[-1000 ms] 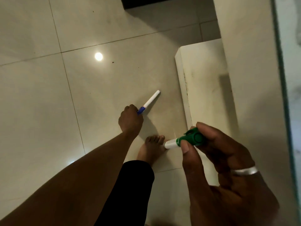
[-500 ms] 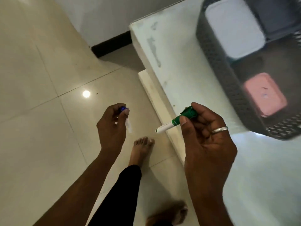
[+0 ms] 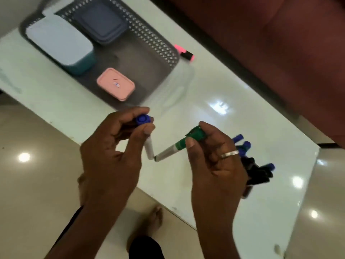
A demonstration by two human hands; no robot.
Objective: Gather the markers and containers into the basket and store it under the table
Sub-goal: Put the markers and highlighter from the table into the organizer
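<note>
My left hand [image 3: 112,146] grips a blue-capped white marker [image 3: 148,144], cap up, above the white table's near edge. My right hand [image 3: 214,165] holds a green-capped marker [image 3: 175,148] whose tail touches the blue one's tip. A grey mesh basket [image 3: 160,45] sits at the table's far left, holding a white-lidded teal container [image 3: 59,42], a dark blue container [image 3: 100,23] and a small pink container [image 3: 115,84]. A pile of blue and black markers [image 3: 255,169] lies on the table, partly hidden behind my right hand. A pink highlighter [image 3: 184,52] lies just right of the basket.
The white glossy table [image 3: 214,86] runs diagonally across the view. A dark red sofa [image 3: 280,53] borders its far side. Tiled floor [image 3: 37,174] and my bare foot [image 3: 149,225] are below the table's near edge.
The view swung up from the floor to the tabletop. My left hand lifted the blue marker off the floor, and both hands moved over the table near the basket.
</note>
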